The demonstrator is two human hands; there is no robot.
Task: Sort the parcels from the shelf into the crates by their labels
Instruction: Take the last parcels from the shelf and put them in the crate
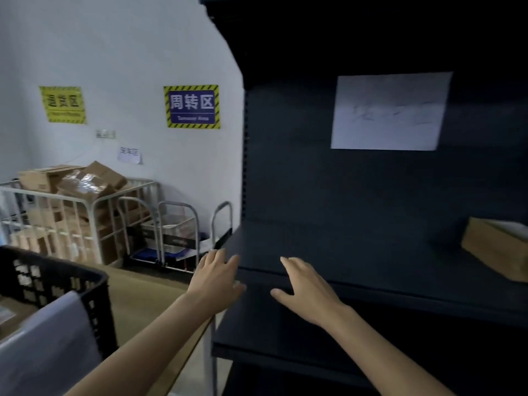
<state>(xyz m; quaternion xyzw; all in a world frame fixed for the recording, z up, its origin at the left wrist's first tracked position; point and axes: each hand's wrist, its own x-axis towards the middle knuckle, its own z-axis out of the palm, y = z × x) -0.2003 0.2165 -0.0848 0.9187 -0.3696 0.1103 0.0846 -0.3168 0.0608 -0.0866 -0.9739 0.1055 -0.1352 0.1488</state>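
1. Both arms are stretched forward to the dark shelf (328, 252), with bare forearms and the palms turned down.
2. The left hand (217, 281) is at the left front corner of the middle shelf board. Its fingers are straight and close together, and it holds nothing. Whether it touches the board cannot be told.
3. The right hand (308, 290) is over the front edge of the same board, near the left hand. Its fingers are straight, the thumb is spread to the left, and it also holds nothing.
4. One brown cardboard box (497, 247) lies on this board at the far right, well apart from both hands. It is partly cut by the picture edge, and its top looks paler than its sides.
5. One black crate (57, 278) with lattice walls stands at the lower left. A grey-white bag (57, 332) leans over its near rim.
6. One white sheet of paper (391, 111) is fixed on the back panel of the shelf; its writing is too blurred to read.
7. On the wall behind are two signs, one yellow sign (63, 104) and one blue sign (192, 106). Under them stands a white cage cart (94, 207) with cardboard boxes.
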